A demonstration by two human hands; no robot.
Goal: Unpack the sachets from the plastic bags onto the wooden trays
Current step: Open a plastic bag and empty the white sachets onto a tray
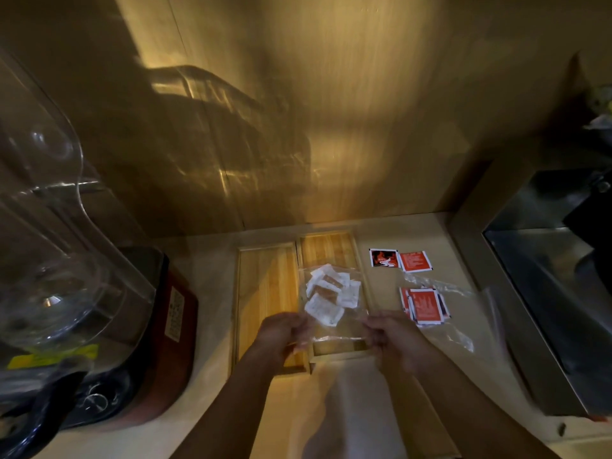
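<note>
Both hands are on one clear plastic bag, held up over the two wooden trays that sit side by side near the back edge of the bench. Left hand has its grip pinched on the bag's near left corner, right hand pinched on the near right corner, so the film is stretched between them. Inside is a loose clump of white sachets, small, flat and square, a couple showing brownish print.

My guess on handling: the bag is thin, crinkly and floppy, near weightless and kind of slippery, so holding by the corners or the mouth edge makes sense, then tip it. The sachets look light and should slide out in a heap.

Both trays look like pale slatted wood with low rims, nothing in them yet. Toward the right side of the bench lie red sachets partly on a second crumpled bag, plus two loose ones further back.
</note>
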